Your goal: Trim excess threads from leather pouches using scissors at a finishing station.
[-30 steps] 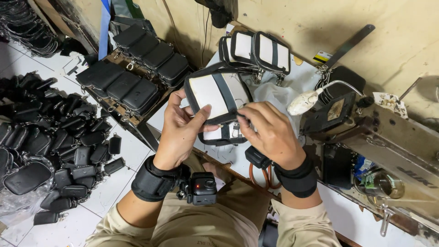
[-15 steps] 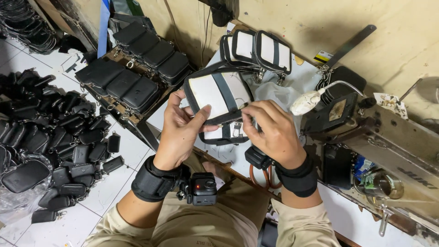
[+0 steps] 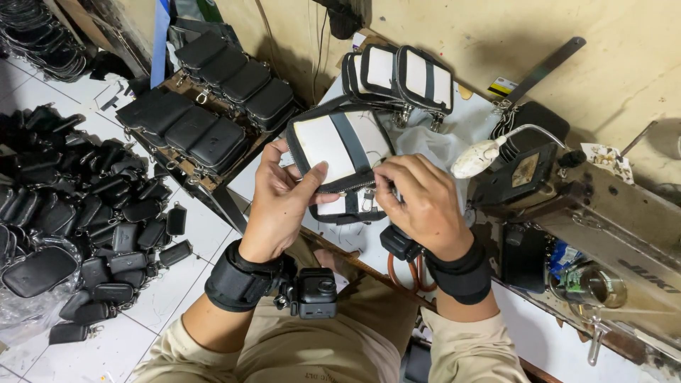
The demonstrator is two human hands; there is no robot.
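Observation:
My left hand [image 3: 280, 202] grips the lower left edge of a small pouch [image 3: 337, 145] turned inside out, white lining with black trim and a dark strap down its middle. My right hand [image 3: 415, 202] pinches the zipper edge of the same pouch at its lower right. A second white-lined pouch [image 3: 333, 207] lies partly hidden under it on the white table [image 3: 433, 152]. Both wrists wear black bands, and a small camera [image 3: 316, 292] hangs at the left wrist.
Three more white-lined pouches [image 3: 401, 74] stand at the table's back. Rows of finished black pouches [image 3: 213, 106] fill a wooden tray to the left. A heap of black pouches [image 3: 78, 213] covers the tiled floor. A sewing machine [image 3: 567, 206] with a small lamp [image 3: 479, 157] sits to the right.
My right hand's fingers have shifted slightly along the zipper edge. The pouch has stayed in nearly the same place.

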